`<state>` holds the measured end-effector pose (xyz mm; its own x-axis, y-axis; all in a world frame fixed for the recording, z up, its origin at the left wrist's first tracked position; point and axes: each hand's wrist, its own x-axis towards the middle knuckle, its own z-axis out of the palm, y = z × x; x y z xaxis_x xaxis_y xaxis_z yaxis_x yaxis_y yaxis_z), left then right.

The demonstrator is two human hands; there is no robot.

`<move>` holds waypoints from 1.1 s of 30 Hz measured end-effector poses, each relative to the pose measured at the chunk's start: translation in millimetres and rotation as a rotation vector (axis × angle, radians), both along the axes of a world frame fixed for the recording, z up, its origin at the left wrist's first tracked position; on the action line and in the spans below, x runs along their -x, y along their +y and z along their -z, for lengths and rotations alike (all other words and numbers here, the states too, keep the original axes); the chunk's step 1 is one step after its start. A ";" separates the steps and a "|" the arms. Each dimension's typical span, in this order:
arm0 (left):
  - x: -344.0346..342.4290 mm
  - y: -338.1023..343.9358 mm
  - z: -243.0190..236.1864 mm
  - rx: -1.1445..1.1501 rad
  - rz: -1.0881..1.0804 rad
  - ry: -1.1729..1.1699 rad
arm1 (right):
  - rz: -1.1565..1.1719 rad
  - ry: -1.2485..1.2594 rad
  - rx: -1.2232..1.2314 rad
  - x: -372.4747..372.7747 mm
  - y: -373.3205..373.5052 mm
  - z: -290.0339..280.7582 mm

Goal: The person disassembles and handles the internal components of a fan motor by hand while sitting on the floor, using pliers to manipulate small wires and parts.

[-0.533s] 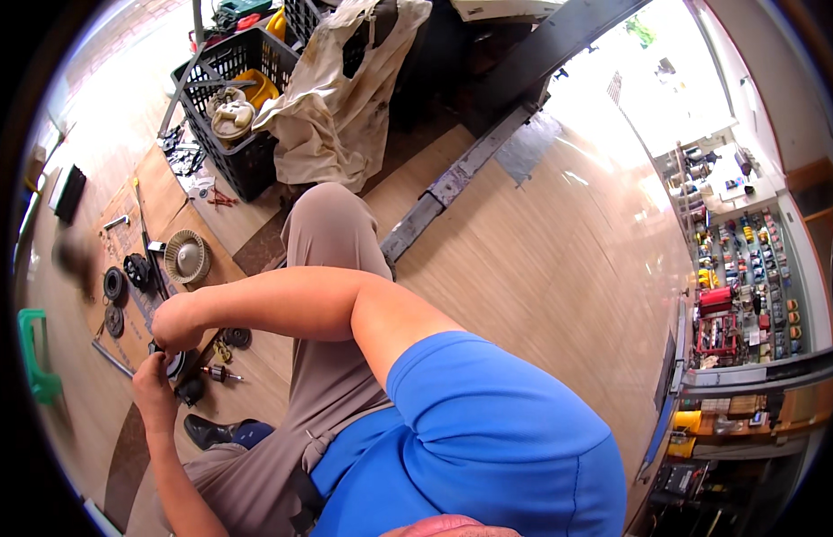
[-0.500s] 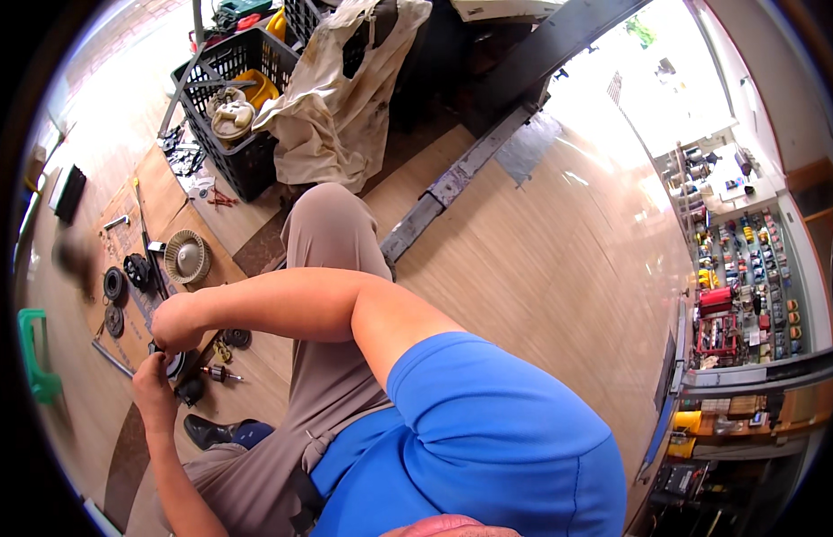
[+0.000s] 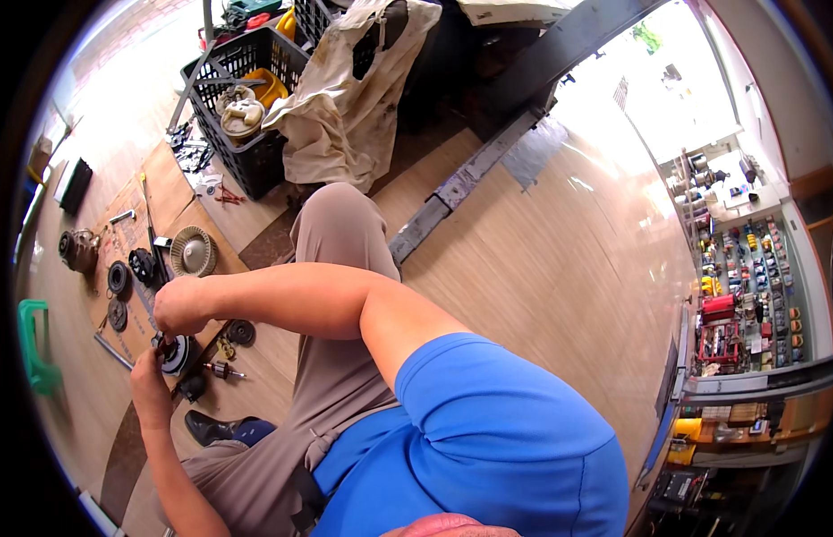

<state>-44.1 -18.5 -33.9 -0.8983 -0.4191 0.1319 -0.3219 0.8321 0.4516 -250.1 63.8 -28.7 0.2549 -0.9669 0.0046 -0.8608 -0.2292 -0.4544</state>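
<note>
My right hand (image 3: 180, 306), its arm crossing in front of my bent knee, is closed with the fingertips pointing down. Just below it is my left hand (image 3: 149, 374), with thumb and fingers pinched together. The fingertips of both meet at a small dark piece too hidden to name. Right beside them is a round black-and-silver part (image 3: 177, 356); whether it is held or lies on the floor I cannot tell. Around the hands lie a pale finned blower wheel (image 3: 193, 251), black rings (image 3: 119, 278), a black round part (image 3: 142, 263) and a small motor armature (image 3: 223, 370).
A cardboard sheet (image 3: 162, 190) lies under several parts, with a long screwdriver (image 3: 148, 208) on it. Beyond stands a black crate (image 3: 246, 161) with a stained cloth (image 3: 345, 125) beside it. A metal housing (image 3: 79, 250) and a green stool (image 3: 39, 349) are at left; stocked shelves (image 3: 748, 286) at right.
The view has shifted slightly. My right hand has lifted a little away from the left, and more of the round black-and-silver part shows. The metal housing, blurred before, is now sharp.
</note>
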 end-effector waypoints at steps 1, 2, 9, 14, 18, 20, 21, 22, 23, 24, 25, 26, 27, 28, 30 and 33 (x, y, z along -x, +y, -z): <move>-3.1 -4.0 -1.0 0.056 0.010 -0.016 | 0.002 -0.019 -0.003 -0.9 -2.1 -4.8; -12.7 -6.5 -1.5 0.107 0.008 -0.044 | -0.007 -0.048 -0.009 -7.5 -5.7 -6.9; 15.1 6.5 -12.5 0.066 0.034 -0.068 | -0.029 0.104 -0.030 -1.3 -5.8 5.4; 11.2 7.1 -2.8 -0.120 -0.063 0.036 | -0.002 -0.032 0.067 -11.3 -11.6 17.7; 5.6 1.0 -11.0 -0.282 -0.237 0.058 | 0.114 -0.236 0.080 -1.7 -11.3 -2.7; 5.0 -0.9 -6.4 -0.330 -0.264 0.091 | 0.145 -0.301 0.073 5.2 -10.2 -10.3; 7.0 -0.1 -6.1 -0.368 -0.273 0.114 | 0.135 -0.309 0.093 6.7 -10.9 -8.7; 8.3 0.6 -6.2 -0.407 -0.281 0.137 | 0.127 -0.318 0.113 7.2 -11.7 -6.8; 9.8 2.3 -11.4 -0.423 -0.271 0.103 | 0.128 -0.319 0.111 7.5 -11.4 -5.1; 12.2 3.8 -16.9 -0.425 -0.270 0.101 | 0.110 -0.326 0.145 7.2 -11.1 -3.6; 14.9 5.2 -22.1 -0.485 -0.287 0.033 | 0.092 -0.333 0.178 6.8 -10.8 -2.2; 15.2 6.3 -24.5 -0.544 -0.307 -0.034 | 0.091 -0.334 0.176 5.3 -11.1 -1.6; 14.7 6.4 -22.7 -0.546 -0.309 -0.035 | 0.082 -0.327 0.209 3.8 -11.5 -0.9; 14.7 6.2 -19.3 -0.584 -0.303 -0.028 | 0.074 -0.320 0.242 2.3 -11.5 -0.3; 14.2 5.7 -14.5 -0.622 -0.297 -0.020 | 0.066 -0.317 0.239 -0.5 -11.7 -0.9; 15.8 6.7 -9.1 -0.532 -0.231 0.059 | 0.070 -0.294 0.235 -1.7 -12.2 4.3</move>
